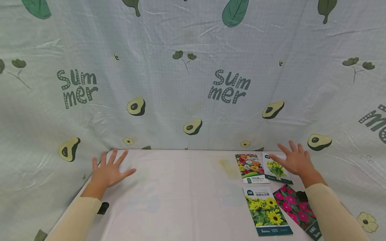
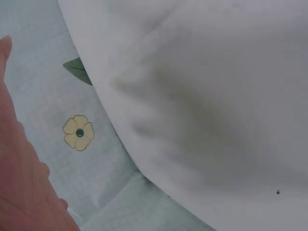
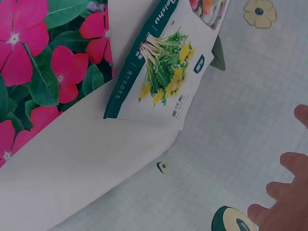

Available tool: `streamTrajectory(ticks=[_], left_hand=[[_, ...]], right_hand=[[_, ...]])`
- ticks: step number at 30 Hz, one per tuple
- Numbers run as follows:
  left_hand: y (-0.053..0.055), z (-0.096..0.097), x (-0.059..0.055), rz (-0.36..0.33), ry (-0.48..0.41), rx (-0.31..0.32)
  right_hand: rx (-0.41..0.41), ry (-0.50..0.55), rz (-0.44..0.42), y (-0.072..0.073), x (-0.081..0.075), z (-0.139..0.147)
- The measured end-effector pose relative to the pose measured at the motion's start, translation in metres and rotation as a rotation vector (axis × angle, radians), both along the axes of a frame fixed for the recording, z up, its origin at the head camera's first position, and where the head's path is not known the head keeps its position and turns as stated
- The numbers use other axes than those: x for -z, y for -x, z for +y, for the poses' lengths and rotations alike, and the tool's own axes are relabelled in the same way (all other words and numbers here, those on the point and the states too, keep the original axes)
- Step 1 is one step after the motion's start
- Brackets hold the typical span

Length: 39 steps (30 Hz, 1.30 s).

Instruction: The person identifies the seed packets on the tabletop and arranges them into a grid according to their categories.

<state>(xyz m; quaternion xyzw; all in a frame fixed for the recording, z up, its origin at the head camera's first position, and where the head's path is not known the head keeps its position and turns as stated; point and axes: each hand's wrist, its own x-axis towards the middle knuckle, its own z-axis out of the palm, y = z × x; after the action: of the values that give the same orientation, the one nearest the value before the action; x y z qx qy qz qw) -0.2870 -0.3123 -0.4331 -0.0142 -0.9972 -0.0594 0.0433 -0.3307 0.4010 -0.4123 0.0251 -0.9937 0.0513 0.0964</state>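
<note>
My left hand (image 1: 107,172) spreads its fingers above the left back part of the white table (image 1: 187,194), holding nothing. On the right, my right hand (image 1: 297,162) is also spread, with its thumb overlapping a seed packet with yellow-flowered greens (image 1: 275,170) in the head view. Beside that lies a packet with mixed colourful flowers (image 1: 250,167). Nearer the front are a yellow sunflower packet (image 1: 266,211) and a packet with pink flowers (image 1: 297,207), partly hidden by the right sleeve. The right wrist view shows the greens packet (image 3: 163,72) and the pink-flower packet (image 3: 53,62) lying flat.
A pale curtain (image 1: 169,83) printed with avocados, leaves and "summer" lettering rises behind the table and along its sides. A yellowish stain (image 1: 229,167) marks the tabletop left of the packets. The left hand's shadow (image 2: 192,115) falls on the white surface.
</note>
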Motion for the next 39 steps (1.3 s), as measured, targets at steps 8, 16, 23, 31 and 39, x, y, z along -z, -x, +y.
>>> streamTrajectory(ticks=[8, 16, 23, 31, 39], left_hand=[[-0.006, 0.008, 0.007, 0.007, -0.005, 0.005], [-0.009, 0.021, 0.012, 0.024, -0.042, 0.019], [-0.017, 0.039, 0.018, 0.028, -0.069, 0.032], [-0.023, 0.064, 0.025, 0.071, -0.100, 0.066], [-0.033, 0.086, 0.032, 0.093, -0.128, 0.091]], right_hand=[[-0.019, 0.014, -0.005, -0.007, 0.003, -0.007], [-0.044, 0.035, 0.034, -0.015, 0.011, -0.011], [-0.074, 0.064, 0.064, -0.024, 0.022, -0.015], [-0.093, 0.116, 0.060, -0.036, 0.029, -0.020], [-0.103, 0.185, 0.030, -0.050, 0.043, -0.018]])
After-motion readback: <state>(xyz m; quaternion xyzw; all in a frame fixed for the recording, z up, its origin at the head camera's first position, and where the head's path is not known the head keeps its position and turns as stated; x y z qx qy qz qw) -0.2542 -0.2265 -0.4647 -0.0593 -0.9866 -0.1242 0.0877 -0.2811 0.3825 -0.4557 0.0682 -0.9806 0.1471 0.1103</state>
